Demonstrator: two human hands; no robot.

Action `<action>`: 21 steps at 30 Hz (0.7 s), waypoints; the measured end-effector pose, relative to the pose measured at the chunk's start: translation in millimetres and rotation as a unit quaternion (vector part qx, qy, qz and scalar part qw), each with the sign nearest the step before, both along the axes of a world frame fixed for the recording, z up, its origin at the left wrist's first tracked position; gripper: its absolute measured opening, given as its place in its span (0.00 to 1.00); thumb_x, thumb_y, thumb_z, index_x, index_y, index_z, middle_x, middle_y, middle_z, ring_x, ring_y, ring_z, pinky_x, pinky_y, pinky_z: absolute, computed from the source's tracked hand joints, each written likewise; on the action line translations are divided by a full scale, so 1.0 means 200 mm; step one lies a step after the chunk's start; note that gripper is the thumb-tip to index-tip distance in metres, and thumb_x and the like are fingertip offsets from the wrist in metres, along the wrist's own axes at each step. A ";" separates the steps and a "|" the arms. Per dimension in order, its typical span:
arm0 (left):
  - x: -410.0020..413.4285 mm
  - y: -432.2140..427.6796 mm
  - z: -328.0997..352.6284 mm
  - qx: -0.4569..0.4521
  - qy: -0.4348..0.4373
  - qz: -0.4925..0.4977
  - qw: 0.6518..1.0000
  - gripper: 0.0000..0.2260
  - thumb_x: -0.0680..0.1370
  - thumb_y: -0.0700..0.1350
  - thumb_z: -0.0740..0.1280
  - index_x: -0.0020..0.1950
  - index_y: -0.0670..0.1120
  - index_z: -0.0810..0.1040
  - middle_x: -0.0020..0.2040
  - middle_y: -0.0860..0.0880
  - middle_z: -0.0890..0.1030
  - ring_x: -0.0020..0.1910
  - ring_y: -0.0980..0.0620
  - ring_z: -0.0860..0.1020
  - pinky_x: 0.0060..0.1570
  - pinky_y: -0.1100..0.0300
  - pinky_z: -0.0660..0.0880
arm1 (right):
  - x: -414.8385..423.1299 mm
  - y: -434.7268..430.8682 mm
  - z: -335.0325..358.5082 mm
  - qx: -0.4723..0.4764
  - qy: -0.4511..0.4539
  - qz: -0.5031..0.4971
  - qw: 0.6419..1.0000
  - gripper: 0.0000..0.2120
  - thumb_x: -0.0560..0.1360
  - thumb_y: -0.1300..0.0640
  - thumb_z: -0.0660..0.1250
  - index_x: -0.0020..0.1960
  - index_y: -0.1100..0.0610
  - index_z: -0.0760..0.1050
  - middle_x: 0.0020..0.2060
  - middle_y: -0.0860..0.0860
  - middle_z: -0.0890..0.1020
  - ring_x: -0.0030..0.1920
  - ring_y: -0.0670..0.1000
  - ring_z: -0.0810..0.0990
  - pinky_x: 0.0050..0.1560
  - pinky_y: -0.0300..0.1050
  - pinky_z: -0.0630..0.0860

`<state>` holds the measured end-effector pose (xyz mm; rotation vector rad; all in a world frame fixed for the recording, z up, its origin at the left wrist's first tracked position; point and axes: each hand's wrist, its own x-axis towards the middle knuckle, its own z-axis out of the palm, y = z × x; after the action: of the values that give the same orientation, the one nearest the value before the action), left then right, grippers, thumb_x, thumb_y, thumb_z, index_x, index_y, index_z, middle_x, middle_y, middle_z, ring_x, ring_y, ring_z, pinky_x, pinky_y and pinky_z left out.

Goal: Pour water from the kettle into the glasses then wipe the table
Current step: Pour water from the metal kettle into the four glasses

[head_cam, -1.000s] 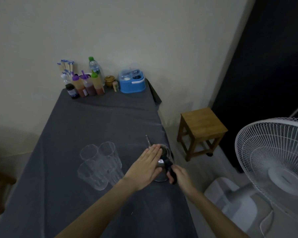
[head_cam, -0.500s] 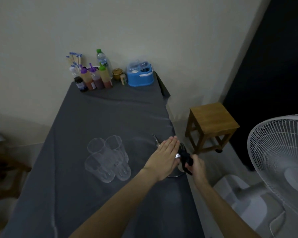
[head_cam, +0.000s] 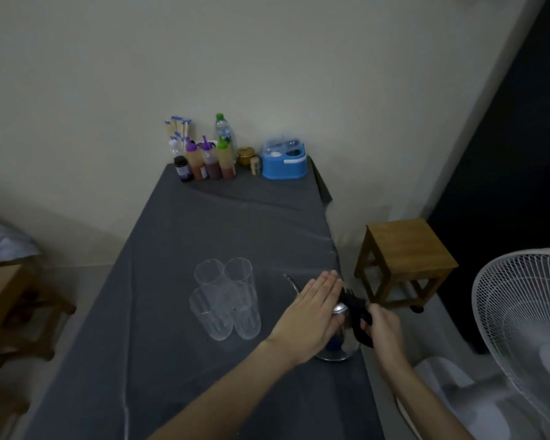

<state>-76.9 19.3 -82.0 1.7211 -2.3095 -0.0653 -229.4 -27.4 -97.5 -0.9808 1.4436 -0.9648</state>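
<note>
A shiny metal kettle (head_cam: 343, 346) with a black handle and a thin spout stands near the right edge of the grey-clothed table (head_cam: 204, 233). My left hand (head_cam: 310, 315) lies flat with straight fingers on top of the kettle's lid and hides most of it. My right hand (head_cam: 382, 327) grips the black handle on the kettle's right side. Several clear empty glasses (head_cam: 224, 296) stand in a tight cluster on the cloth, just left of the kettle.
Sauce bottles (head_cam: 208, 160), a water bottle and a blue container (head_cam: 285, 163) line the table's far end by the wall. A wooden stool (head_cam: 404, 258) stands right of the table. A white fan (head_cam: 524, 328) fills the lower right. Wooden furniture sits at the left.
The view has shifted, so the table sits further right and lower in frame. Both hands stay on the kettle, the left flat on its lid and the right on its handle.
</note>
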 end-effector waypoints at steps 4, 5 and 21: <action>0.04 0.07 0.06 -0.015 0.023 0.012 1.000 0.28 0.83 0.55 0.43 0.78 0.40 0.49 0.79 0.44 0.49 0.78 0.50 0.46 0.75 0.49 0.41 | 0.06 0.07 0.09 -0.005 -0.015 0.011 1.000 0.13 0.78 0.63 0.58 0.36 0.61 0.74 0.32 0.56 0.75 0.34 0.53 0.73 0.33 0.44 0.67; 0.05 0.09 0.06 -0.018 0.026 0.012 0.999 0.27 0.83 0.54 0.45 0.78 0.40 0.49 0.79 0.44 0.49 0.78 0.50 0.46 0.75 0.49 0.42 | 0.07 0.09 0.10 -0.002 -0.014 0.014 1.000 0.12 0.78 0.63 0.58 0.38 0.62 0.75 0.33 0.56 0.76 0.36 0.53 0.74 0.34 0.44 0.68; 0.18 0.25 0.14 -0.012 0.063 0.054 0.996 0.27 0.83 0.54 0.49 0.77 0.39 0.48 0.78 0.44 0.48 0.77 0.49 0.46 0.74 0.47 0.45 | 0.20 0.13 0.25 -0.052 0.087 0.081 0.992 0.14 0.77 0.60 0.62 0.34 0.60 0.77 0.31 0.57 0.77 0.36 0.56 0.76 0.41 0.48 0.70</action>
<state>-40.4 69.8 -54.5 1.7723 -2.1163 -0.1218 -189.9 -1.9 -47.1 -1.2656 1.4429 -0.8595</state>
